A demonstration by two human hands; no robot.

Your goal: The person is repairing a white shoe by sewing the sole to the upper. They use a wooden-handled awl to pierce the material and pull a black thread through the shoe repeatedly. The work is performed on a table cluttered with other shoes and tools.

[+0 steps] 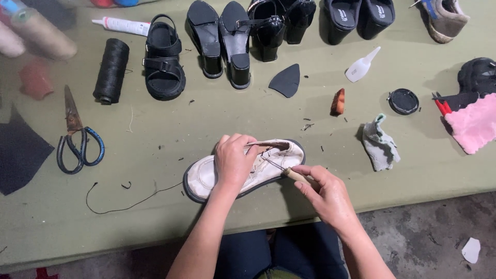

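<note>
Two hands | left grips white shoe | right fingers pinch awl

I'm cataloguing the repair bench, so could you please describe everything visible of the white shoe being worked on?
The white shoe is a worn, dirty-looking cream shoe with a dark sole edge, lying on its side near the front edge of the green table, angled up to the right. The left hand presses down on its middle; the right hand holds a wooden-handled awl whose metal tip meets the upper. Dark thread shows at its opening.
</note>
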